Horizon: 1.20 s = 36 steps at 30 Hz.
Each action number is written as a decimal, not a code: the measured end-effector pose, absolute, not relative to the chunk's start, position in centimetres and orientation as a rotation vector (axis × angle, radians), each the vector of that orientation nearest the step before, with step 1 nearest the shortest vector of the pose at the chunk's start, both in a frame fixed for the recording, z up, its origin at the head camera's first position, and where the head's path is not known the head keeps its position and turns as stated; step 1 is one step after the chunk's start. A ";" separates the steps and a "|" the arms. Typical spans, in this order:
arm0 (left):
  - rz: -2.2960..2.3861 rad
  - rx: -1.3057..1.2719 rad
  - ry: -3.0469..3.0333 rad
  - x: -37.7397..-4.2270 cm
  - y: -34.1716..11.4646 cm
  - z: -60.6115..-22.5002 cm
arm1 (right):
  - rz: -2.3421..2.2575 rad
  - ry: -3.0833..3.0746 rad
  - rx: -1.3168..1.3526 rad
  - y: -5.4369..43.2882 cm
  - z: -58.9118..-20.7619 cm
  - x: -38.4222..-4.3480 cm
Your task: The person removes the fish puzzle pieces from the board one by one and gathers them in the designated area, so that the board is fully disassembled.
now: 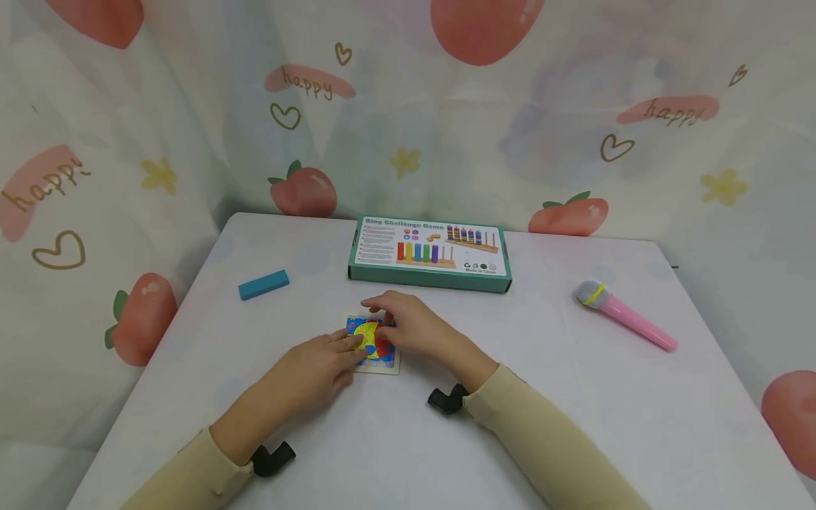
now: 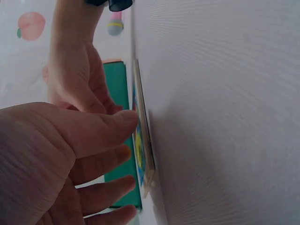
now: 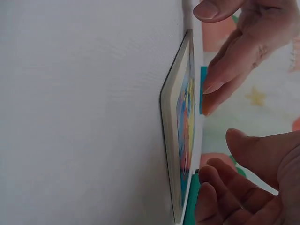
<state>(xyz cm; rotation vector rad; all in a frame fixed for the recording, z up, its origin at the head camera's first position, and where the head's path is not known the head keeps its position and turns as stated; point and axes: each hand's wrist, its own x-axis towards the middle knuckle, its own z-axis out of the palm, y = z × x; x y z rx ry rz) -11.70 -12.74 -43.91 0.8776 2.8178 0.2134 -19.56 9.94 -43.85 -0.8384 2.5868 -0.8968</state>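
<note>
Left fingers point(image 2: 107, 193) extend beside a thin board point(image 2: 146, 145), right hand point(image 2: 72, 75) and green box point(image 2: 117, 82) beyond.

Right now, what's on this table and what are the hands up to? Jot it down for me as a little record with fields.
Surface: white tabletop
Centre: small, colourful picture board, lying flat
Left hand: fingers extended over the board's left part
Right hand: fingers bent, at the board's right side; no held object visible
Behind board: green-edged box reading "Ring Challenge Game"
Far left: blue block
Far right: pink toy microphone, grey head
</note>
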 end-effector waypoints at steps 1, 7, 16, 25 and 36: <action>0.214 0.896 2.822 -11.7 -12.8 -43.9 | -0.903 2.577 -0.826 9.6 -44.0 -19.7; 0.248 0.947 2.836 -11.7 -12.9 -44.3 | -0.898 2.546 -0.800 8.2 -44.4 -20.6; 0.238 0.894 2.841 -11.9 -12.7 -44.8 | -0.849 2.543 -0.780 7.1 -44.8 -21.4; 0.156 0.888 2.849 -12.1 -12.3 -44.9 | -0.787 2.577 -0.748 6.7 -45.3 -21.3; 0.072 0.929 2.853 -12.1 -12.2 -44.6 | -0.793 2.550 -0.709 6.5 -44.6 -21.0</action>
